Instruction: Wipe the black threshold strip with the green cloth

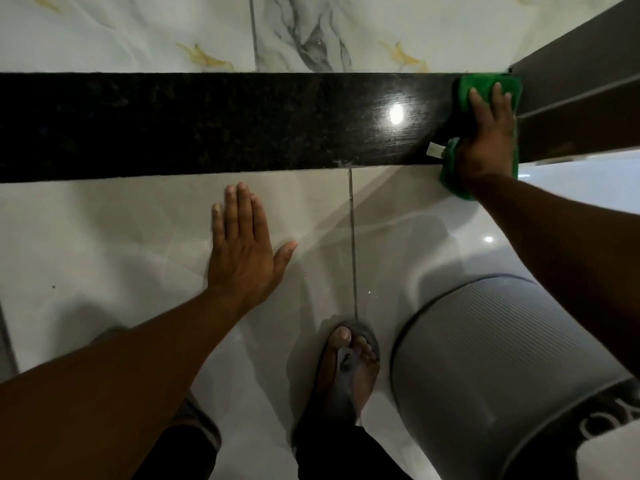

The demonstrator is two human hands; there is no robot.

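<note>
The black threshold strip [221,126] runs left to right across the floor, glossy, with a lamp's reflection near its right end. At that right end lies the green cloth [465,90], a white label showing at its near edge. My right hand [488,136] presses flat on the cloth, covering its middle, right against a dark door frame. My left hand [242,247] rests flat on the pale tile just below the strip, fingers spread, holding nothing.
A dark door frame [575,84] stands at the strip's right end. A grey ribbed bin [485,362] sits on the tile at lower right. My foot in a dark sandal [349,368] is beside it. Marble-patterned tiles [138,32] lie beyond the strip.
</note>
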